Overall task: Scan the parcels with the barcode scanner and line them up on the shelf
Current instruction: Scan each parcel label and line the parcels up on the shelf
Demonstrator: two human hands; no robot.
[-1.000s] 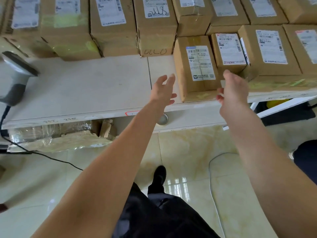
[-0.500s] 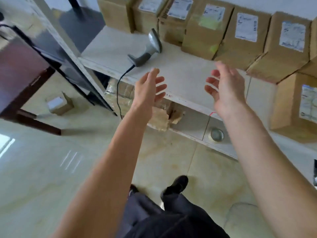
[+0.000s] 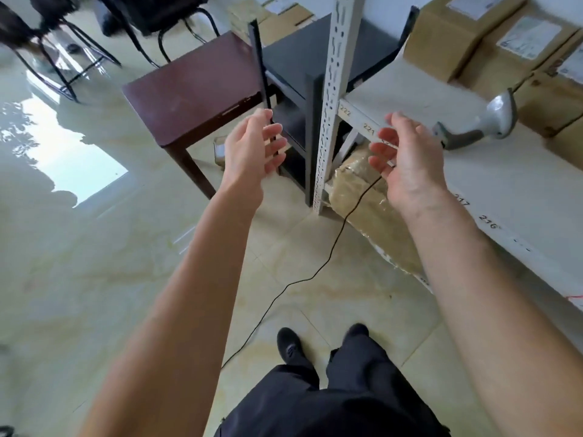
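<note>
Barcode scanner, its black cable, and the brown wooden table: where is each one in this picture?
barcode scanner (image 3: 495, 119): head view, on its grey head.
black cable (image 3: 328, 257): head view, where it crosses the floor.
brown wooden table (image 3: 192, 89): head view, middle of its top.

Bare forearms; dark trousers (image 3: 331, 411); black shoes (image 3: 291, 346)

We hold both bare forearms stretched out ahead of us, roughly parallel and well apart, with nothing in either hand. Our left hand (image 3: 252, 149) is raised with the palm turned inward toward the other hand, its fingers (image 3: 273, 134) loosely spread and only slightly bent, the thumb on top. Our right hand (image 3: 407, 159) mirrors it, palm facing left, fingers (image 3: 383, 151) relaxed and gently curved, separated from one another, and the wrist is in line with the forearm.
</note>
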